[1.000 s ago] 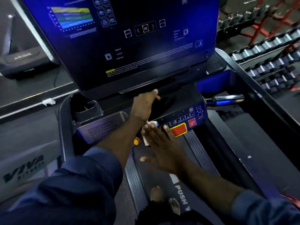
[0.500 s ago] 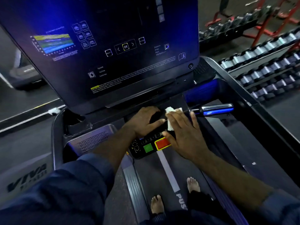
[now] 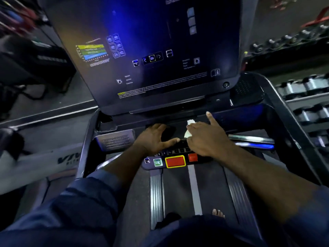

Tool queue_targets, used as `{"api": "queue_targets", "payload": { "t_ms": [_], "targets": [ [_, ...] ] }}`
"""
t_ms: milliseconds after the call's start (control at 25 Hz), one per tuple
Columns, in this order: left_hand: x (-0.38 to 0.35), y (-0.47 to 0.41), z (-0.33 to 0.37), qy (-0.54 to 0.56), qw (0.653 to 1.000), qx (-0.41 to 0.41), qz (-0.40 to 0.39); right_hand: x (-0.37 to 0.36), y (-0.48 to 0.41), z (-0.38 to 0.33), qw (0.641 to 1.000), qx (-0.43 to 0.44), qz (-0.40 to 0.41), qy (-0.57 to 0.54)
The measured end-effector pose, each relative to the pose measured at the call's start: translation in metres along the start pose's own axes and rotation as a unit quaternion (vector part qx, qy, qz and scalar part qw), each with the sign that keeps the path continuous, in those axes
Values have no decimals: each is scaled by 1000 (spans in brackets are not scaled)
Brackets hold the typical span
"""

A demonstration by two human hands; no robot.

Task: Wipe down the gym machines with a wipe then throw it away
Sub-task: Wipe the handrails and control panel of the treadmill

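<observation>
The grip of the right hand (image 3: 208,139) is closed on the wipe (image 3: 188,133). The shorter fingers curl down over it, and the index finger sticks out straight toward 12 o'clock. The grip of the left hand (image 3: 154,138) is open and holds nothing, its fingers spread and resting on the dark console deck (image 3: 178,120) of the treadmill (image 3: 277,111). Its thumb reaches toward 3 o'clock, almost to the right hand.

Most of the wipe is hidden under the right fingers, and only two crumpled white patches show. What shows runs lengthwise from about 12 to 6 o'clock. It lies on the deck below the screen (image 3: 151,50), just at 3 o'clock of the left hand.

The view is blurred, so the screen's small print cannot be read. The right hand covers part of the row of small keys above the yellow-framed red button (image 3: 175,161). At 6 o'clock, only the toes of a bare foot (image 3: 218,213) show on the belt (image 3: 178,191).

A dark pocket (image 3: 106,123) sits at the deck's 9 o'clock end, and whether anything is in it cannot be made out.
</observation>
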State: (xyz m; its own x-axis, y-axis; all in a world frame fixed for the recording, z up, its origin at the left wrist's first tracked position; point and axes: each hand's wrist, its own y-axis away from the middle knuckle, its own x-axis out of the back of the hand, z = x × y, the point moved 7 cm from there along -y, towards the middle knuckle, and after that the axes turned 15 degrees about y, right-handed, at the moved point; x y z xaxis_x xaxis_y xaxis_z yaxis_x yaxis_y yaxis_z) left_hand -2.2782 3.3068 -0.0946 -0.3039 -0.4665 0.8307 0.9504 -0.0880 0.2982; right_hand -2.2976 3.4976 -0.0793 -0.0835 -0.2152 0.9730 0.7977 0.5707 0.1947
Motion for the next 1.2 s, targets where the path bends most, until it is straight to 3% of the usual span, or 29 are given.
{"api": "queue_targets", "payload": {
  "t_ms": [160,320,440,600,680,840,1000,1200],
  "targets": [
    [8,11,-2,50,998,42,-17,-3,-40,-17,985,94,-132,63],
    [19,32,-20,115,990,83,18,1,-69,-15,992,46,-115,-26],
    [21,42,-31,152,982,73,87,0,-87,-48,986,78,-104,-102],
    [32,45,-46,274,943,80,170,8,-109,-106,976,113,-81,-170],
    [37,43,-56,317,931,62,170,13,-116,-125,972,114,-71,-191],
    [45,26,-87,319,938,36,133,30,-106,-125,972,45,-34,-229],
    [81,13,-90,330,939,-31,95,80,-112,-131,973,24,-74,-219],
    [198,21,-90,385,892,-147,186,189,-138,-127,952,-55,106,-280]
  ]
}}
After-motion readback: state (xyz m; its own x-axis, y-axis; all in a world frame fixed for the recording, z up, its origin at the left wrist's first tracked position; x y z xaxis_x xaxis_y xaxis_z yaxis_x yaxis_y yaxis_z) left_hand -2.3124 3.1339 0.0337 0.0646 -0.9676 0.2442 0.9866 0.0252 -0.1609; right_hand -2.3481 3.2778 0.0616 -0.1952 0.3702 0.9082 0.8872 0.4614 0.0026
